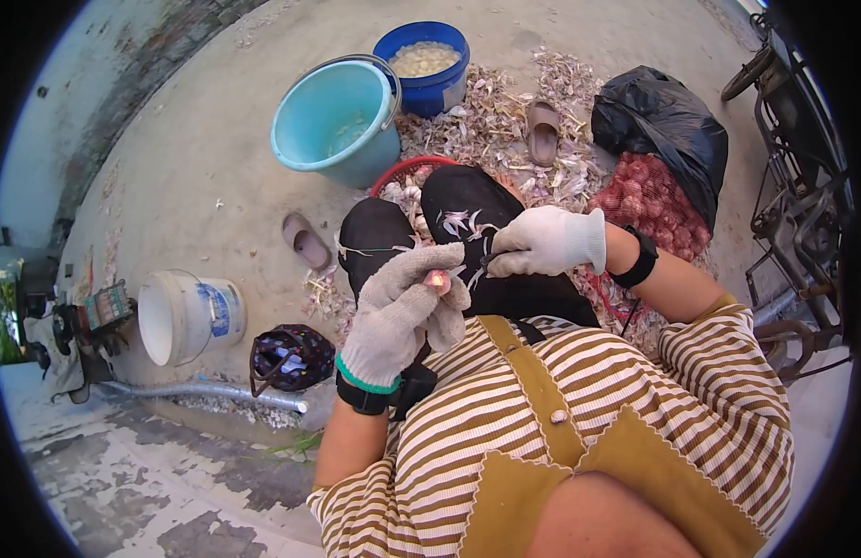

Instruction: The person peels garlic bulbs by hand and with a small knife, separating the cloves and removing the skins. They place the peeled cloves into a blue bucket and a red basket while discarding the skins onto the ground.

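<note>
My left hand (402,316), in a grey knit glove with a green cuff, pinches a small pinkish clove (437,279) between its fingertips above my lap. Just to its right, my right hand (542,242), in a white glove, grips a small dark knife (489,261) whose tip points at the clove. Both hands hover over my knees in black patterned trousers (467,209). A red basket (407,170) peeks out beyond my knees.
A teal bucket (337,121) and a blue tub of peeled cloves (426,63) stand ahead. Peel litter (505,121) and two slippers (543,130) lie around. A black bag (663,116) and a red mesh sack (658,200) are at the right, and a white bucket (184,314) at the left.
</note>
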The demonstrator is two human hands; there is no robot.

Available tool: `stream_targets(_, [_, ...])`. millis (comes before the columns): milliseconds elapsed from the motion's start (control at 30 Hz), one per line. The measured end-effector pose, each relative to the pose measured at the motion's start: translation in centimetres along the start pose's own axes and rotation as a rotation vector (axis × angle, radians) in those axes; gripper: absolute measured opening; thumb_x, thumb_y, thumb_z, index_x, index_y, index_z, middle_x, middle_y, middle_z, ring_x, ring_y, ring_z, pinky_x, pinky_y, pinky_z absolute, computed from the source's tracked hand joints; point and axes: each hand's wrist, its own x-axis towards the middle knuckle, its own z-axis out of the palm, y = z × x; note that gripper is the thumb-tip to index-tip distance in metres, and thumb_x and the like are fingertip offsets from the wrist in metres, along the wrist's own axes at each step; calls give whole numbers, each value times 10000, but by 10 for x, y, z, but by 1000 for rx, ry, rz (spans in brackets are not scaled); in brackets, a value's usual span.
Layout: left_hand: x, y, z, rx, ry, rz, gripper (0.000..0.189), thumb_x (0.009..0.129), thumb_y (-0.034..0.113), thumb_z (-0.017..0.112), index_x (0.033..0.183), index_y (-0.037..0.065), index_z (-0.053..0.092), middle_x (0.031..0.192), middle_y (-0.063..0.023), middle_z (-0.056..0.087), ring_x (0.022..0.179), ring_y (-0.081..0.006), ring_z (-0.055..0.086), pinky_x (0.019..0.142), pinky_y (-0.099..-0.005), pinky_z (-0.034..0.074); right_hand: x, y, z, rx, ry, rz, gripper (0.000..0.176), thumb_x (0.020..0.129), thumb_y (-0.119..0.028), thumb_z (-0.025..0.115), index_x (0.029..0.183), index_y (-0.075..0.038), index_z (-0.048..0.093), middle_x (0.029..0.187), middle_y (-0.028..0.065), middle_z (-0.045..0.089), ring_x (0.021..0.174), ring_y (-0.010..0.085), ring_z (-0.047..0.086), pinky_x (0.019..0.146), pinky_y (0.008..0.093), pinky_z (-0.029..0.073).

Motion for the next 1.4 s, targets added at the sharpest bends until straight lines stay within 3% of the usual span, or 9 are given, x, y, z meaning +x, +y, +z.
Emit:
stream_targets(100, [1,-2,-1,-42,22,77,430,940,166,592,1310,-27,490,1026,-149,642,729,-178,667,537,-228,536,-8,2,0,49,125,130,397,916,-416,570,1030,-48,667,742,181,624,676,307,630,649,394,482])
stream_targets(167, [3,-3,-3,-62,27,62,421,932,110,581,1314,-30,473,1077,-162,623,758,-188,667,544,-230,540,-15,-9,-4,215,254,56,407,916,-419,583,1044,-40,661,709,133,622,617,239,610,594,352,480])
stream_targets(267, [7,-4,1,125,124,103,401,924,54,559,1310,-21,477,1063,-153,629,757,-179,665,555,-226,536,-28,-43,-19,804,24,239,349,954,-356,563,1066,-44,670,720,16,587,556,62,500,485,213,411])
stream_targets(767, [15,-14,-3,1050,198,432,415,831,-31,664,1230,-2,557,946,-103,681,803,-153,676,674,-268,548,-13,-36,-20,792,-95,185,350,937,-348,571,992,-18,677,634,11,554,513,73,480,456,227,386])
stream_targets(833, [11,-13,7,835,236,278,413,831,-30,661,1231,-1,560,941,-106,680,807,-158,680,669,-274,552,-10,-34,-16,820,-123,176,347,933,-348,578,979,-20,680,622,10,553,514,75,481,455,228,384])
stream_targets(967, [11,-17,15,887,163,403,385,879,-4,614,1256,-7,536,952,-120,675,770,-157,673,642,-263,550,-7,-32,-6,732,-53,104,332,914,-338,606,943,-18,689,629,19,572,521,84,500,466,238,406])
stream_targets(1033, [13,-15,19,343,353,235,358,932,40,558,1281,-11,500,976,-139,665,706,-163,665,598,-241,538,-2,-30,7,682,51,15,330,920,-326,603,953,-9,689,697,41,635,570,101,568,514,256,464])
stream_targets(1167, [14,-17,-4,17,274,119,333,962,77,523,1285,2,484,1032,-142,650,684,-141,642,549,-214,513,-5,-28,14,363,91,5,307,920,-319,605,971,-29,690,783,93,681,663,182,649,606,307,507])
stream_targets(1400, [14,-23,-3,-83,240,149,354,950,93,576,1283,-6,512,1007,-98,627,806,-130,625,638,-231,512,-5,-29,12,266,140,-62,290,920,-312,603,965,-38,686,791,127,678,716,248,670,660,350,515])
